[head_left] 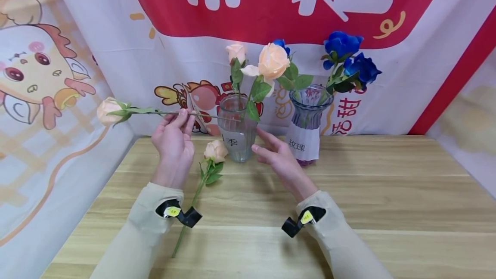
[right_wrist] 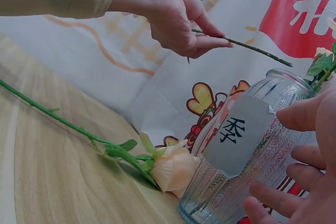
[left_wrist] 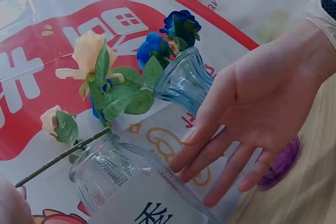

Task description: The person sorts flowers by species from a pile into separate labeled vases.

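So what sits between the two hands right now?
In the head view, a peach rose lying on the table and the clear vase sit between left hand and right hand.

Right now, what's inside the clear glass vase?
The clear glass vase holds two peach roses, their leafy stems running down into it. A white label covers the front, so the stem ends and any water can't be seen.

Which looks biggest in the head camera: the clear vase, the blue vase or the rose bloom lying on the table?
1. and 2. Blue vase and clear vase: they look about alike, so I won't rank them.
3. Rose bloom lying on the table: clearly smallest.
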A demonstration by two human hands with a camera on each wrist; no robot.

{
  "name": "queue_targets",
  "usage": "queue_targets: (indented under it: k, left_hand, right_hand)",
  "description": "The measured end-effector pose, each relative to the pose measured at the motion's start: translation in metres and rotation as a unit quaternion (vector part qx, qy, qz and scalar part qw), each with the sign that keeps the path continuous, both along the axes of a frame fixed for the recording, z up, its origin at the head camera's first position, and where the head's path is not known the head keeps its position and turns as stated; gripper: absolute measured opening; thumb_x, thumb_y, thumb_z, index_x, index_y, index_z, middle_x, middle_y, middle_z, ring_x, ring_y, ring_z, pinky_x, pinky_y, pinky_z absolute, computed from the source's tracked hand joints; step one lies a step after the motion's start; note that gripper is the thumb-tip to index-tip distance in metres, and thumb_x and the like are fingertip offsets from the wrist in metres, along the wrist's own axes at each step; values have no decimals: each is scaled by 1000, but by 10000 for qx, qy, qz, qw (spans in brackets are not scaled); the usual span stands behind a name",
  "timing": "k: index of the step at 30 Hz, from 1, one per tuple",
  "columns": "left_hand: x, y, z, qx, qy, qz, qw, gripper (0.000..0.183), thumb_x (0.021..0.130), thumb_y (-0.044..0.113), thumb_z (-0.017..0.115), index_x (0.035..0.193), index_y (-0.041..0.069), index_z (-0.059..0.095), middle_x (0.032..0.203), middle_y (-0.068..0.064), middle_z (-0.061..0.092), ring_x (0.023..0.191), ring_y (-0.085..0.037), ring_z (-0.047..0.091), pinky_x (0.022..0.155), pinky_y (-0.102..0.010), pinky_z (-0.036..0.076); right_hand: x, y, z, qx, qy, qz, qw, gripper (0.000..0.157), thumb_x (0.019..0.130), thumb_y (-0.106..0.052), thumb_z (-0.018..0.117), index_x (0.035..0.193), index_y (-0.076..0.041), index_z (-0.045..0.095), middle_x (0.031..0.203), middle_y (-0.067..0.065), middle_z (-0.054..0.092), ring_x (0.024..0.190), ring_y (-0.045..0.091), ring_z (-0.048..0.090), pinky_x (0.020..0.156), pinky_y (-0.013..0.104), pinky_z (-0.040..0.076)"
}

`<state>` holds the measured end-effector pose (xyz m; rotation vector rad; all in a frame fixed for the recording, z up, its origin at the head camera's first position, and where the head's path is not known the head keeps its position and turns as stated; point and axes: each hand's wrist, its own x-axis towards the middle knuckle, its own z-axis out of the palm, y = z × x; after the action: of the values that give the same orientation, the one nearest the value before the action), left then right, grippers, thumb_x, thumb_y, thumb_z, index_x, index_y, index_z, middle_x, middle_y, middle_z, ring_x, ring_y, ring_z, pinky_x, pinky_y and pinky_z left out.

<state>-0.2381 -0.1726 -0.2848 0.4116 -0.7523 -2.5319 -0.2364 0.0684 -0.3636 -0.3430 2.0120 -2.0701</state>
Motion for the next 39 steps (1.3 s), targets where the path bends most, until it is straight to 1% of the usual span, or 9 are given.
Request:
queue_targets:
  k: [5, 8, 13, 19, 22, 26, 32, 34, 39]
  left_hand:
    - [-6, 4, 6, 79, 86, 69, 9999, 21, 91, -13, 74, 102, -3, 58, 105, -15, 70, 93, -23, 77, 94, -32, 64]
    - [-9, 5, 10, 120, 143, 123, 9997, 22, 92, -12, 73, 102, -2, 57, 110, -16, 69, 97, -23, 77, 97, -33, 63]
    - [-14, 5, 14, 147, 159, 189, 9996, 22, 90, -13, 74, 97, -1, 58, 106, -15, 71, 96, -22, 77, 99, -33, 63]
    - [-19, 5, 15, 130, 149, 297, 9994, 27, 89, -16, 74, 99, 0, 55, 108, -15, 70, 95, -22, 77, 102, -34, 61]
    - [-22, 7, 15, 29, 187, 339, 9992, 28, 89, -15, 74, 100, 2, 55, 108, -15, 71, 96, -23, 77, 102, -35, 61]
    - [-27, 11, 15, -109, 279, 444, 9986, 28, 89, -14, 75, 100, 4, 57, 106, -14, 71, 96, -24, 76, 101, -37, 62]
    - [-34, 22, 16, -205, 314, 506, 9980, 27, 90, -13, 75, 98, 5, 58, 104, -13, 69, 88, -20, 76, 97, -35, 64]
    - [-35, 26, 16, -241, 302, 497, 9980, 27, 90, -14, 74, 99, 6, 58, 105, -13, 69, 89, -20, 75, 97, -35, 64]
    - [-39, 33, 15, -539, 163, 547, 9969, 31, 88, -10, 79, 106, 7, 60, 109, -10, 68, 99, -22, 74, 95, -32, 64]
  right_hand:
    - [0, 1, 0, 10, -19, -21, 10000, 66, 105, -24, 66, 165, -21, 38, 175, -4, 32, 154, 28, 44, 121, 53, 47]
    - [0, 1, 0, 0, 13, 12, 10000, 67, 106, -24, 66, 166, -21, 37, 175, -4, 31, 155, 30, 42, 122, 56, 45]
    - [-1, 2, -1, -26, 31, 59, 10000, 67, 106, -24, 65, 166, -20, 36, 175, -4, 31, 157, 31, 39, 122, 58, 43]
    - [-1, 1, -1, 26, -4, 64, 10000, 67, 106, -26, 66, 166, -21, 37, 175, -5, 32, 157, 29, 40, 122, 55, 45]
    - [-2, 2, -2, 75, 19, 81, 9999, 67, 106, -26, 65, 166, -22, 36, 175, -5, 31, 157, 29, 39, 121, 54, 46]
    - [-2, 2, -2, 71, 68, 125, 9999, 68, 106, -25, 66, 167, -21, 35, 176, -5, 30, 158, 29, 38, 122, 57, 45]
    - [-1, 2, -2, 30, 65, 126, 9999, 68, 106, -25, 65, 166, -22, 36, 176, -5, 30, 157, 29, 40, 122, 58, 44]
    - [-1, 2, -2, 14, 55, 124, 9999, 67, 106, -25, 66, 166, -22, 36, 176, -6, 31, 157, 29, 40, 122, 59, 44]
    - [-1, 3, -2, -6, 70, 122, 9999, 67, 106, -25, 65, 166, -23, 37, 175, -6, 31, 157, 31, 40, 122, 59, 43]
